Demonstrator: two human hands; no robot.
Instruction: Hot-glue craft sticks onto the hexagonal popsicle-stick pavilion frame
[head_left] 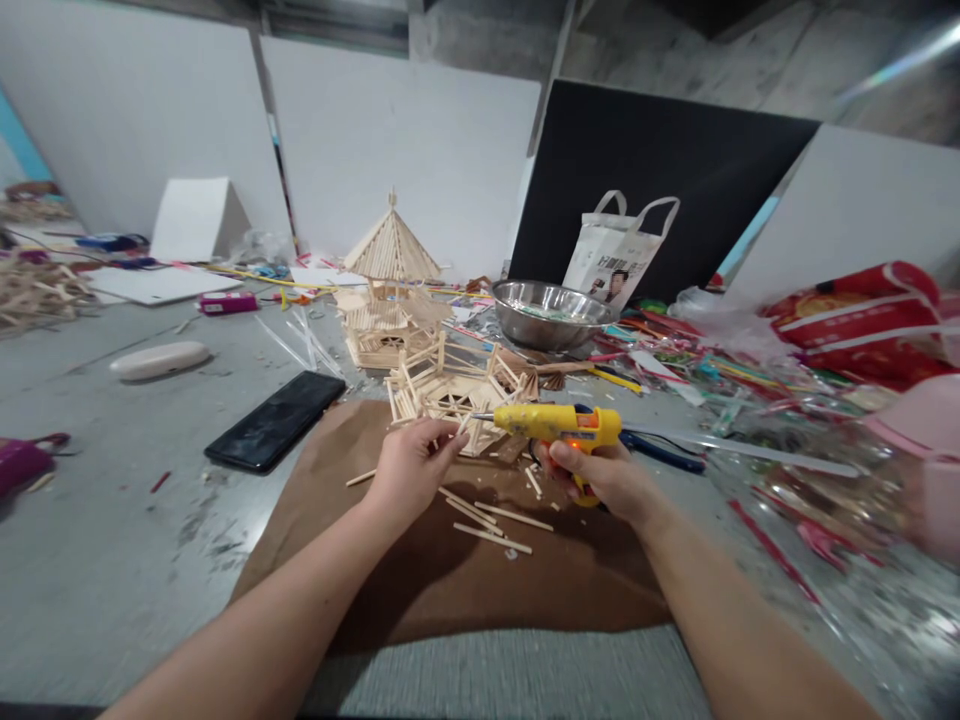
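Note:
My right hand (592, 470) is wrapped round the handle of a yellow glue gun (559, 420), whose orange light glows. A clear glue stick (750, 450) sticks out of its back. The nozzle points left, at the tip of a short wooden stick (465, 424) pinched in my left hand (420, 455). Just behind both hands stands a low wooden frame of sticks (442, 385) with railings, partly hidden by them. Several loose wooden sticks (510, 517) lie below on a brown sheet (420, 590).
Farther back stands a stick pavilion (391, 245) with a pointed roof. A phone (276, 420) and white oval case (160, 360) lie left. A metal bowl (551, 315), dark-blue-handled pliers (664, 450), white bag (619, 250) and red packaging (862, 315) are toward the right, among scraps.

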